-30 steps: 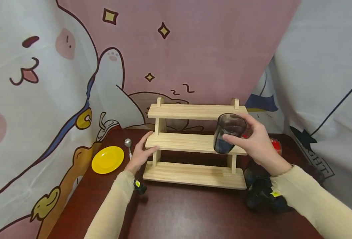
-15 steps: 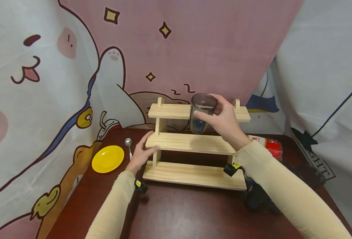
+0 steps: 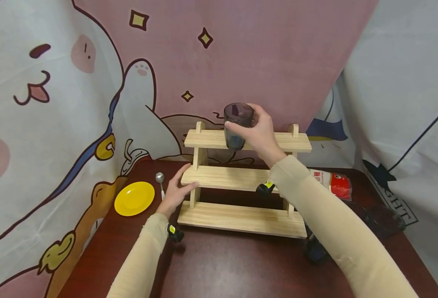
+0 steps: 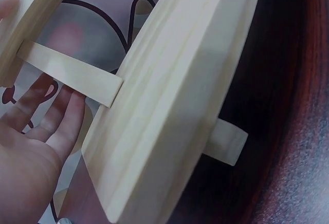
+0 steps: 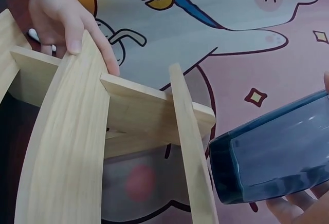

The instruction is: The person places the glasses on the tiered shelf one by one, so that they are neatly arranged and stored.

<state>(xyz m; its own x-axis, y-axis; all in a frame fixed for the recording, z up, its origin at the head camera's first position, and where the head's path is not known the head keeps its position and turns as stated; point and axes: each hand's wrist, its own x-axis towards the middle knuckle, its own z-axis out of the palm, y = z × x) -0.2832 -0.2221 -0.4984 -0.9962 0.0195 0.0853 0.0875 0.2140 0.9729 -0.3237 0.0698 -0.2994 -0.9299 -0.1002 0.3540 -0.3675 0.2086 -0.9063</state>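
My right hand [image 3: 261, 134] holds a dark tinted glass cup [image 3: 236, 132], thumb on its near side and fingers behind. The cup is upright at the top board of a three-tier wooden shelf [image 3: 237, 222]. In the right wrist view, the cup's base [image 5: 226, 172] is very close to that board; contact is hard to tell. My left hand [image 3: 174, 192] grips the left end of the middle board, thumb on top. In the left wrist view, the left hand's fingers [image 4: 72, 111] reach behind the side upright [image 4: 72, 72].
A yellow plate [image 3: 134, 198] and a metal-headed spoon [image 3: 160, 178] lie left of the shelf. To the right are a red and white packet [image 3: 341, 186], a dark see-through object [image 3: 386, 219] and another dark object [image 3: 315, 250], partly behind my sleeve. Printed cloth hangs behind.
My right hand has carried the cup left and up, from in front of the shelf's right part to the top board, uncovering the red and white packet. The left hand stays put.
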